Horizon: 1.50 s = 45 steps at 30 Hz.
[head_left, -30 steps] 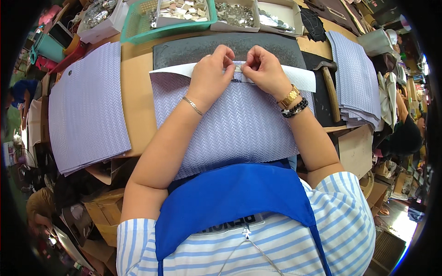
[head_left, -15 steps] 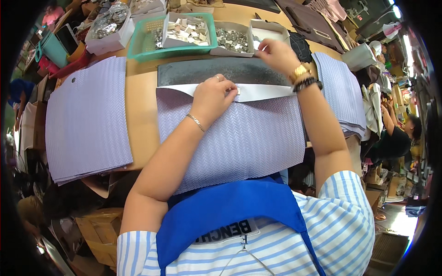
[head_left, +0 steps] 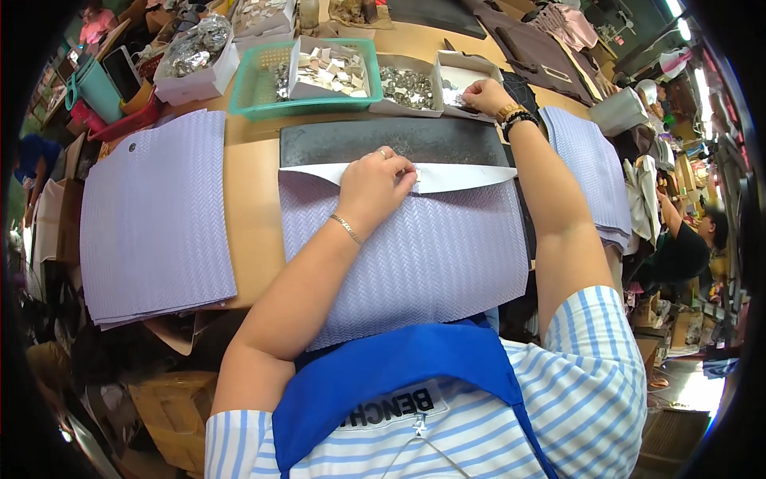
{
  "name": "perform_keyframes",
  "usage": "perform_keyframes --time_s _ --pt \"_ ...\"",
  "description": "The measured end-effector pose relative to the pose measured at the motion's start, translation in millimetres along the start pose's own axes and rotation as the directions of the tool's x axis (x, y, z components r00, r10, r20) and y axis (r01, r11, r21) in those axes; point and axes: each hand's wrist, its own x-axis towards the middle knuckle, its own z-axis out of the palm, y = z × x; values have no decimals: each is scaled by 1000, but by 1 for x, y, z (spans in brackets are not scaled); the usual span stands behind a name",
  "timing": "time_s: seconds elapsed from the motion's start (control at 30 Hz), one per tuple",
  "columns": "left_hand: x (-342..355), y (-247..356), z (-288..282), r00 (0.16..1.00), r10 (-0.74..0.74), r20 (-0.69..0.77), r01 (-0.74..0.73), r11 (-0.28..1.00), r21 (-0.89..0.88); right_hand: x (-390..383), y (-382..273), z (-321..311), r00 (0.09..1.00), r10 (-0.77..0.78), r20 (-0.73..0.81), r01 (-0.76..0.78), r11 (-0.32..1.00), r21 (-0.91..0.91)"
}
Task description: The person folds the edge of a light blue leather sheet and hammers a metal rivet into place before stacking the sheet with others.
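A lavender sheet with a woven-look texture (head_left: 407, 255) lies in front of me, its far edge folded back to show a white underside (head_left: 463, 177). My left hand (head_left: 371, 188) is closed in a pinch on the middle of that folded edge; a tiny pale piece by the fingertips is too small to name. Beyond the fold lies a dark, worn board (head_left: 343, 142). My right hand (head_left: 487, 97) is over the near right part of a small white box (head_left: 460, 62), fingers pinched together among small shiny bits. What they hold, if anything, is hidden.
Stacks of lavender sheets lie left (head_left: 155, 219) and right (head_left: 586, 172). Along the back stand a green basket (head_left: 247, 100) carrying a box of pale chips (head_left: 331, 72), a box of metal snaps (head_left: 408, 89) and a box with a plastic bag (head_left: 191, 84). A person (head_left: 690, 247) is at far right.
My right hand has moved down and slightly right, from above the white box's near edge to its contents. My left hand keeps its pinch on the fold. The whole view has shifted slightly.
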Motion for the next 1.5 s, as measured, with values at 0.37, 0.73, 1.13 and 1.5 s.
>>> perform_keyframes --time_s 0.37,0.73,1.13,1.5 --pt "0 2 -2 1000 -15 9 15 999 -50 -13 9 -11 996 86 -19 -71 916 395" --pt "1 0 1 1000 -3 -13 3 999 -45 -23 5 -19 986 156 -51 -119 894 432" --pt "3 2 3 999 4 34 -2 999 -54 -50 -2 -37 975 -45 -217 90 975 204" --pt "1 -3 -4 996 -59 60 71 974 -215 -187 -74 71 687 -687 -238 723 678 129"
